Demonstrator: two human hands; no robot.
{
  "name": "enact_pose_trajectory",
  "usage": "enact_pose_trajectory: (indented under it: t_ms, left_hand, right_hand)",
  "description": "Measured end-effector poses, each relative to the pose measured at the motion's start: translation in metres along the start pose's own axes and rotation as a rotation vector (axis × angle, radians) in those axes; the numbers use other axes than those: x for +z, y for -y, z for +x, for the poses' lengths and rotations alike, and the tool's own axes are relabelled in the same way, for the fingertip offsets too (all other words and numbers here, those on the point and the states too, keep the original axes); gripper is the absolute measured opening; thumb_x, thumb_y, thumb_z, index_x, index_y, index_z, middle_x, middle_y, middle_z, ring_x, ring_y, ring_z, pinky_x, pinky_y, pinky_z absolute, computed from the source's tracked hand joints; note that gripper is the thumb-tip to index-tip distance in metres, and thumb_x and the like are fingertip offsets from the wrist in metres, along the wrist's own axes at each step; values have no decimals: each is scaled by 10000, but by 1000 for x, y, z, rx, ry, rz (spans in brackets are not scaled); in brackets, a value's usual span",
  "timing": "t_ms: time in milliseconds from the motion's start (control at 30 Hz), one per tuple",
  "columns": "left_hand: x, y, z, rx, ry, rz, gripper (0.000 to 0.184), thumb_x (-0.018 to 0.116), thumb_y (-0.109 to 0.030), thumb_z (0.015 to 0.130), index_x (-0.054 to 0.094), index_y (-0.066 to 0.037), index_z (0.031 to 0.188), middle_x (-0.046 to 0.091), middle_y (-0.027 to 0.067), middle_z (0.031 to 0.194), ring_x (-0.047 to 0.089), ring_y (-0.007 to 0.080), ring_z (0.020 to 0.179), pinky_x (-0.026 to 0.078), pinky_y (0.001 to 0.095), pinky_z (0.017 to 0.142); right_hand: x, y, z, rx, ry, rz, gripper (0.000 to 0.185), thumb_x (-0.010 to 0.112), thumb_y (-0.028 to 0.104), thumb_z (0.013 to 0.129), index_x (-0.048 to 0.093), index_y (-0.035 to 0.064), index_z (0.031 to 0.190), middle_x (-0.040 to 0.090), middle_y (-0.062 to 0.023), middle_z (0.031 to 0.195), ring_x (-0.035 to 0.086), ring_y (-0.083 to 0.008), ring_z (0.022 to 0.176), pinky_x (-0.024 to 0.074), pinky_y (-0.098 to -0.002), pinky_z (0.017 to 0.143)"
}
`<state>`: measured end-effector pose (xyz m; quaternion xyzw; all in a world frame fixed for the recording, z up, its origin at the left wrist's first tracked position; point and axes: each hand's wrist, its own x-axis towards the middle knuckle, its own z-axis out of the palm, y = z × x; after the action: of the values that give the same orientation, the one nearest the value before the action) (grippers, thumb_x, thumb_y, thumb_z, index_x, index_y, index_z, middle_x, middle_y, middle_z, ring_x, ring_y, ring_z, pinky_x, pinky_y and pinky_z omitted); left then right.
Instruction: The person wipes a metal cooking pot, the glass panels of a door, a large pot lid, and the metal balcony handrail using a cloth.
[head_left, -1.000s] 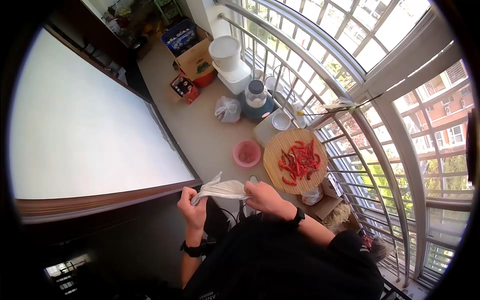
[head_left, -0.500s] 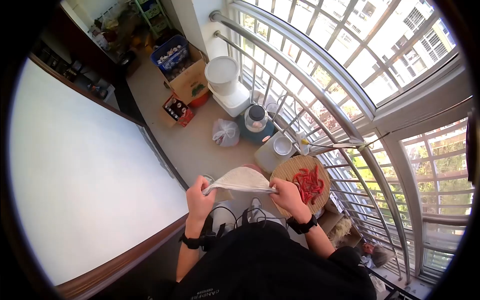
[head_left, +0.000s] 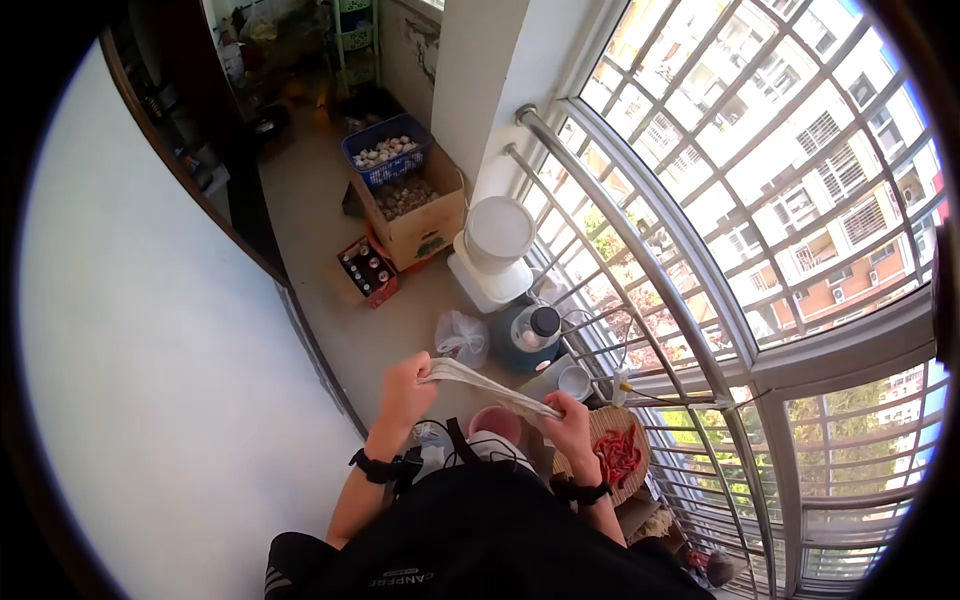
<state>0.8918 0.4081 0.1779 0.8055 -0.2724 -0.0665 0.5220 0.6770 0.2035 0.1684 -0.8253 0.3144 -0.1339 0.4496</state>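
Note:
A whitish-beige cloth (head_left: 485, 383) is stretched in a narrow band between my two hands, slanting down to the right. My left hand (head_left: 404, 392) is closed around its left end, and my right hand (head_left: 570, 430) grips the other end, a little lower. Below the cloth, close to my body, is a pink bucket (head_left: 497, 422), partly hidden by my clothes. Beside my right hand, red chili peppers (head_left: 619, 456) lie on a round woven tray (head_left: 607, 418). Dark bands circle both wrists.
A metal railing (head_left: 640, 240) and barred windows run along the right; a white wall (head_left: 150, 350) stands left. Ahead are a knotted plastic bag (head_left: 462, 338), a large jar (head_left: 530, 335), white lidded tubs (head_left: 499, 235), a bottle box (head_left: 367, 272) and a cardboard box (head_left: 420, 225) under a blue basket (head_left: 390, 168).
The cloth has gone from a broad, bulging sheet to a narrow, stretched band. My view has tilted up and shifted, and more of the pink bucket shows. Both hands keep their hold.

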Motion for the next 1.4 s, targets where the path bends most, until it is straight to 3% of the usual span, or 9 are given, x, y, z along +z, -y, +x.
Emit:
enact_pose_trajectory:
  t_ms: [367,700,767,867,1033,1133,1233,1367,1400]
  left_hand:
    - [-84,40,65,-120,-277,-79,305,585,25,770,286,-25,734,186,96,669,199,160,639,216,325,515]
    - [-70,104,154,-121,-195,-91,113,506,7,873,446,17,778,400,60,633,361,106,650,336,302,561]
    - [-57,97,185,-85,-147,-138,95,490,3,888,559,42,837,534,88,657,465,104,670,412,296,599]
    - [-40,96,231,-68,-72,-60,169,474,-26,864,615,54,913,524,173,658,608,301,631,453,326,597]
    - [-4,85,305,-236,385,-36,319,460,-203,981,643,58,964,611,148,660,663,237,619,509,346,610]
    - [28,87,335,-360,628,-346,419,406,-282,1042,636,64,991,630,118,644,639,216,559,518,342,600]
    - [60,66,360,-394,821,-540,505,312,-357,1067,602,57,1081,646,142,750,655,238,639,537,342,582]
    - [130,125,368,-348,715,-496,536,246,-390,1072,542,32,1220,659,187,902,671,263,696,566,390,667]
    - [132,100,375,-319,694,-552,500,274,-351,1073,547,34,1241,663,191,1010,678,300,859,537,416,850]
  right_hand:
    - [57,120,104,-185,269,60,187,716,103,806,642,-6,939,606,-97,747,587,-170,678,464,-319,624]
    - [94,98,202,-282,309,-153,254,717,112,761,658,16,989,624,-135,901,641,-318,854,512,-376,747]
    - [93,89,227,-259,117,-71,258,670,54,772,653,34,1028,624,-142,898,636,-337,835,514,-382,731]
    - [86,91,255,-222,-146,24,290,617,-9,786,644,38,1070,637,-156,924,646,-347,826,523,-375,712]
    - [71,78,286,-177,-445,113,251,564,-8,890,608,30,1134,674,-158,835,679,-282,712,528,-338,645]
    - [59,66,285,-19,-481,261,248,537,21,957,587,25,1200,632,-35,744,584,-86,653,447,-236,584]
    - [43,73,289,-10,-597,295,234,524,76,995,575,26,1218,591,22,696,551,-42,641,432,-217,559]
    - [42,62,299,73,-702,573,235,498,79,1026,543,15,1247,677,-47,931,627,-100,796,527,-249,699]
    - [39,62,302,26,-732,604,242,494,98,1039,548,6,1256,656,-50,1054,606,-97,915,527,-254,793]
